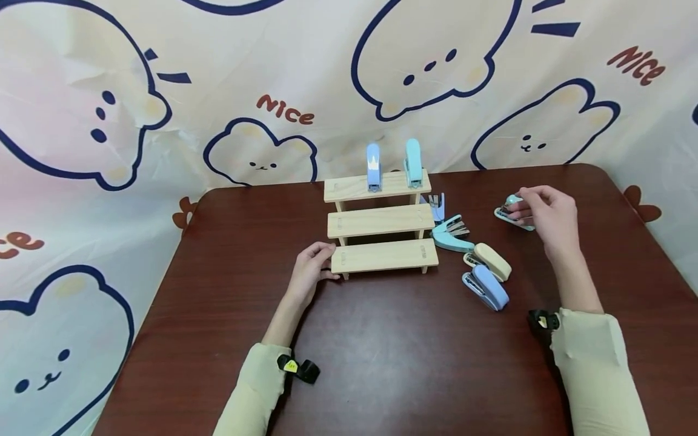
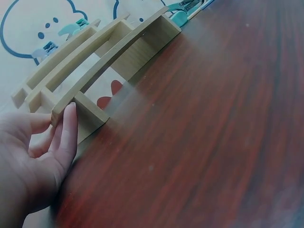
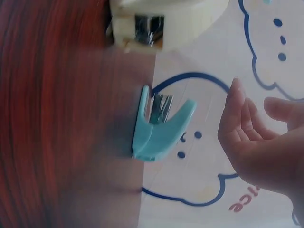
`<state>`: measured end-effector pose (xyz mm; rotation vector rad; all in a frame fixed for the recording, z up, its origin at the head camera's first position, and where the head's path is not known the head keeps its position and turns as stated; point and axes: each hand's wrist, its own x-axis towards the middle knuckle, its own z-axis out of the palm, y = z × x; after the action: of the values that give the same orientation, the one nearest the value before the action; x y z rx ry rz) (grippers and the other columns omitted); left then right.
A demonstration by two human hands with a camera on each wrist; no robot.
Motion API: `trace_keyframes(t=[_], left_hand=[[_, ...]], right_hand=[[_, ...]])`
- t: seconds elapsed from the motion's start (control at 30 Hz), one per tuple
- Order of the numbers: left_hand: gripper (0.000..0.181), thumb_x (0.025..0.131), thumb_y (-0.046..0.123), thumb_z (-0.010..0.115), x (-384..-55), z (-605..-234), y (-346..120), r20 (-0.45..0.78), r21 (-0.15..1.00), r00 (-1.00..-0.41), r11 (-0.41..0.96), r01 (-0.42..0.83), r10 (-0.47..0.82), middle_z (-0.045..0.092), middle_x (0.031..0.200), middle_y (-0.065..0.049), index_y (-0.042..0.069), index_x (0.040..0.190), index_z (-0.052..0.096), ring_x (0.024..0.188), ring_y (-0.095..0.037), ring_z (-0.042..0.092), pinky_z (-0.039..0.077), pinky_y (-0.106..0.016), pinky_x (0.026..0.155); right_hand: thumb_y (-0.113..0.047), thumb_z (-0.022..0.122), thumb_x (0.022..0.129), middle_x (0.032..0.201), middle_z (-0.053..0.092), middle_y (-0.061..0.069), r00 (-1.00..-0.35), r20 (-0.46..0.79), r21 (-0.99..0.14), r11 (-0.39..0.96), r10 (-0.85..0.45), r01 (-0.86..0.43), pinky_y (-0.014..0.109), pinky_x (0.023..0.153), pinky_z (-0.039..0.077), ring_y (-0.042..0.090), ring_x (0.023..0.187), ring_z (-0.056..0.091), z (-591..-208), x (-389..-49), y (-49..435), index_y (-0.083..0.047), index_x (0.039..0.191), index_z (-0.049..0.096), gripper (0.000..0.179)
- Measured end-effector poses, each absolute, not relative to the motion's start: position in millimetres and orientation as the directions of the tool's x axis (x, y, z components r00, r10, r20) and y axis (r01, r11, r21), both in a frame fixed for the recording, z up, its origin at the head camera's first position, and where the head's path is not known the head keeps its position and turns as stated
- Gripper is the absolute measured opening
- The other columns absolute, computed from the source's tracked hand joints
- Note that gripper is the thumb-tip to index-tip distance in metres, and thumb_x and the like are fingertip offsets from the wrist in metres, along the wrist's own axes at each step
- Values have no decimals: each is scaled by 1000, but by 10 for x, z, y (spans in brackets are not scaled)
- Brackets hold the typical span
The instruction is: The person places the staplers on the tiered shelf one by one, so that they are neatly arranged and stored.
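Note:
A three-step wooden shelf (image 1: 382, 223) stands at the back of the table. My left hand (image 1: 312, 271) pinches the left end of its lowest board, thumb above and fingers beneath, as the left wrist view also shows. My right hand (image 1: 553, 221) is beside a spread-apart teal stapler (image 3: 164, 135) on the table at right. In the right wrist view a gap lies between that stapler and my loosely bent fingers, which hold nothing. On the top board stand a blue stapler (image 1: 373, 168) and a teal stapler (image 1: 413, 163).
Right of the shelf lie a second spread-apart teal stapler (image 1: 452, 241), a cream stapler (image 1: 493, 261) and a blue stapler (image 1: 489, 287). Another blue stapler (image 1: 438, 208) is partly hidden by the shelf. A printed cloth (image 1: 338, 72) hangs behind the brown table (image 1: 392, 357).

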<state>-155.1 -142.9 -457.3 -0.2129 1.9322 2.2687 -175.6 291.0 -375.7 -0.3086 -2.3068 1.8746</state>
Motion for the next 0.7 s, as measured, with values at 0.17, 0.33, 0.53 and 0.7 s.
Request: trace_keyframes(t=[0.17,0.33,0.53,0.7], left_hand=[[12,103,12,62,-1560,-4572,-1433,-220,962,-975,-164,-220,19,63,87,-7,0,100,65,65,-14,64,61,-26,57],[10,103,9,61,-1564,-4573,-1447,-245,951,-969,-192,-243,12,64,85,-7,2,97,64,65,-14,65,62,-26,58],[9,104,9,60,-1561,-4564,-1449,-252,947,-968,-204,-249,13,65,84,-6,3,98,65,65,-13,65,61,-25,58],[9,103,8,60,-1568,-4559,-1447,-256,946,-967,-204,-253,12,64,84,-6,3,98,65,65,-13,64,61,-25,58]], right_hand=[[-38,58,106,78,69,-21,-947,-34,-955,269,320,125,12,69,59,0,74,69,-3809,-1775,3026,-17,112,65,23],[-37,60,105,82,66,-22,-922,-70,-939,288,380,189,9,72,57,-1,79,66,-3879,-1785,3116,-23,110,63,15],[-37,62,104,96,62,-14,-907,-103,-934,275,407,230,8,75,56,1,86,64,-3927,-1786,3191,-25,110,62,13],[-40,62,103,104,55,-11,-907,-125,-901,336,402,274,7,76,53,5,91,59,-3978,-1811,3236,-15,122,63,31]])
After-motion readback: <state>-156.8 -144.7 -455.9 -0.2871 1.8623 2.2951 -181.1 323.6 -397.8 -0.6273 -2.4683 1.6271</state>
